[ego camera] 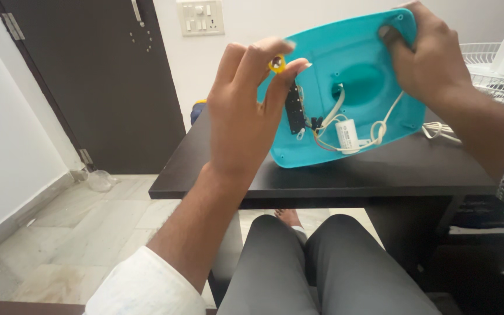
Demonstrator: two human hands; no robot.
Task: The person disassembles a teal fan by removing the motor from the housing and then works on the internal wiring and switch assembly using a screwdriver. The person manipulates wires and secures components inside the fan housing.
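A person's left hand (pixel 246 111) pinches a small yellow ring (pixel 277 63) in its fingertips; the right hand (pixel 424 52) grips a turquoise fan base (pixel 357 64) tilted on a dark table (pixel 380 169), its wiring, white capacitor (pixel 346 133) and black switch block (pixel 294 107) exposed, not covered

Tilted turquoise plastic base (pixel 357 70), wired underside showing, lower edge on table; small yellow ring (pixel 277 63).

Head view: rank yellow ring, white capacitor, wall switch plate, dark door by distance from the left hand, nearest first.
1. yellow ring: pinched in the left hand fingertips.
2. white capacitor: right of it, inside the teal base.
3. wall switch plate: behind, upper wall.
4. dark door: far left.
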